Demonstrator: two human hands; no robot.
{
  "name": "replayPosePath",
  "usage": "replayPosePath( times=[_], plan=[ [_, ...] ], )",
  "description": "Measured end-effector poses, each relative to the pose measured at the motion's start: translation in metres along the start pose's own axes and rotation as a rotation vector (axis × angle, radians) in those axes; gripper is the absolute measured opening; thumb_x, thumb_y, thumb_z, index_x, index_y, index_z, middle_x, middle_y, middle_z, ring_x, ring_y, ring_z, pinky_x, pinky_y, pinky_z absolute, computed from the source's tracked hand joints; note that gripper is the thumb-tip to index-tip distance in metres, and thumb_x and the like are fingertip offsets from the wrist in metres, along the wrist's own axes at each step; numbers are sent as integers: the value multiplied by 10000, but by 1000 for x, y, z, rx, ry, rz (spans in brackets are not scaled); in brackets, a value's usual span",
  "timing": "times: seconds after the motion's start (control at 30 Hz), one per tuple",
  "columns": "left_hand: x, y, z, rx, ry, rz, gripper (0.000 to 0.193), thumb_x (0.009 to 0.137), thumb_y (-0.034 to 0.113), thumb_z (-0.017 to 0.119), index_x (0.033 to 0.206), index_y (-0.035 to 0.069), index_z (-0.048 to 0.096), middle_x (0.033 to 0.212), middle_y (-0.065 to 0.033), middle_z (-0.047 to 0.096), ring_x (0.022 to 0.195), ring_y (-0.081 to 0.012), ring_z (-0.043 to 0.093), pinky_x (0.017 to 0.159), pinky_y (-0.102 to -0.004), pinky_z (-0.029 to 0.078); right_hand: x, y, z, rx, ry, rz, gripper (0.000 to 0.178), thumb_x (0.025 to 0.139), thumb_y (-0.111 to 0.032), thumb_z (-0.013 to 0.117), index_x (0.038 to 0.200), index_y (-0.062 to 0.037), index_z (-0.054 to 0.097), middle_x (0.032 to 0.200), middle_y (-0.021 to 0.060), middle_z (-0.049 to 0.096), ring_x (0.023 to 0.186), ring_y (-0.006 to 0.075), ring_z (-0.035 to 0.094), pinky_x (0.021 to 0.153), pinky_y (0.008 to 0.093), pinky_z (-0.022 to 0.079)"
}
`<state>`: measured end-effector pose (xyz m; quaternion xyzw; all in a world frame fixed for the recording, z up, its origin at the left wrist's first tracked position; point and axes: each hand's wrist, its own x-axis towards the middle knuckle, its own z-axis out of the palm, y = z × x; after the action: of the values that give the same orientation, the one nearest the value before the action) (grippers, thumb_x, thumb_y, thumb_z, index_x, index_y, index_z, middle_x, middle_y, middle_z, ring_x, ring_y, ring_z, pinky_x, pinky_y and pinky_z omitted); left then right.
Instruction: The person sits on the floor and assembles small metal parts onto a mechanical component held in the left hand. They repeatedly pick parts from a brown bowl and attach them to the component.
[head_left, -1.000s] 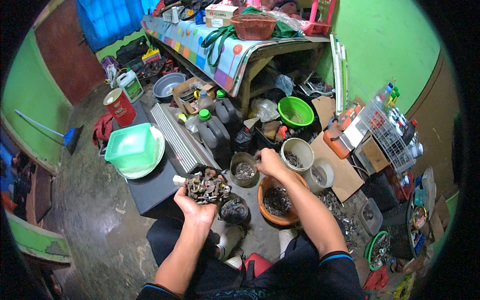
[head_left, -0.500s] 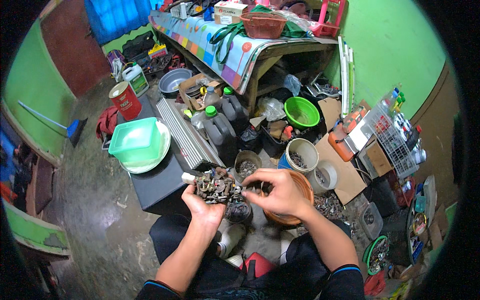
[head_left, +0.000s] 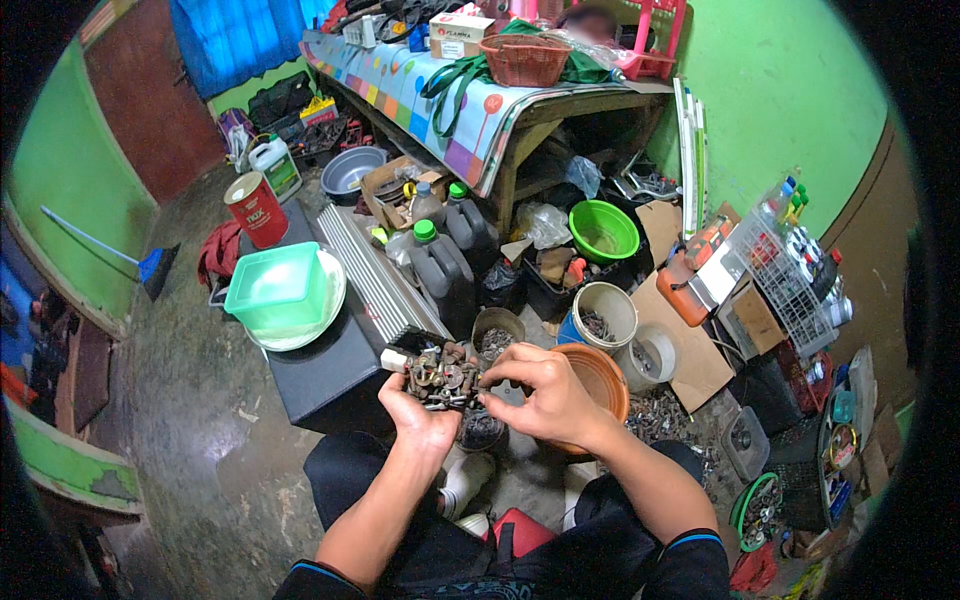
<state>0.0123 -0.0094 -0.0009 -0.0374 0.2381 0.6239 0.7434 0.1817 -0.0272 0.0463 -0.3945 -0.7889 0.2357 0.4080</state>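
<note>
In the middle of the view my left hand [head_left: 425, 425] is cupped palm up, with a heap of bolts, nuts and other small metal hardware [head_left: 440, 375] in it. A white blocky piece [head_left: 397, 360] sticks out at the heap's left end. My right hand [head_left: 540, 395] meets the heap's right edge, thumb and forefinger closed in a pinch; whatever they grip is too small to make out. Below the hands stands a small dark container of metal bits [head_left: 481, 428]. An orange-brown bucket [head_left: 605, 400] is partly behind my right hand.
Beyond my hands are a pot of small hardware [head_left: 495, 322], a blue-and-white bucket [head_left: 615, 310] and a white tub [head_left: 655, 350]. Loose metal pieces [head_left: 660, 420] cover the floor at right. A black box [head_left: 310, 390] bearing a green container [head_left: 275, 290] stands left.
My left hand and its heap appear slightly further right. My right fingers have come down against the heap's right edge. The surroundings have shifted a little with the view.
</note>
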Motion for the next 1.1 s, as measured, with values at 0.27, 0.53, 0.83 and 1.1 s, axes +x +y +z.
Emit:
replayPosePath(
  times=[0.27, 0.53, 0.83, 1.1],
  plan=[
    [1, -1, -1, -16, 28, -27, 458, 795, 289, 342, 1044, -23, 567, 999, -202, 623, 932, -357, 597, 883, -505, 481, 8, 5, -9, 471, -13, 387, 192, 832, -94, 688, 986, 21, 693, 858, 25, 693, 754, 56, 613, 630, 224, 493],
    [2, 14, 2, -60, 17, 34, 442, 822, 289, 342, 1054, -4, 577, 996, -202, 627, 927, -357, 595, 883, -521, 477, 15, 35, -18, 850, 33, 589, 170, 865, -53, 649, 1010, 29, 679, 881, 62, 698, 733, 76, 620, 632, 228, 510],
    [1, 16, 4, -81, 34, 60, 441, 818, 288, 338, 1040, 1, 589, 985, -196, 627, 926, -350, 591, 880, -515, 477, -7, 133, 24, -471, -391, 465, 219, 722, -81, 665, 924, -4, 699, 824, 263, 652, 805, 371, 659, 752, 420, 530],
    [4, 15, -1, -68, 1, 52, 438, 814, 281, 334, 1055, 11, 582, 986, -189, 630, 919, -349, 601, 882, -520, 476, 24, 133, 4, -448, 55, 432, 234, 753, -134, 642, 964, -48, 695, 877, 240, 666, 827, 407, 649, 773, 479, 521]
  ],
)
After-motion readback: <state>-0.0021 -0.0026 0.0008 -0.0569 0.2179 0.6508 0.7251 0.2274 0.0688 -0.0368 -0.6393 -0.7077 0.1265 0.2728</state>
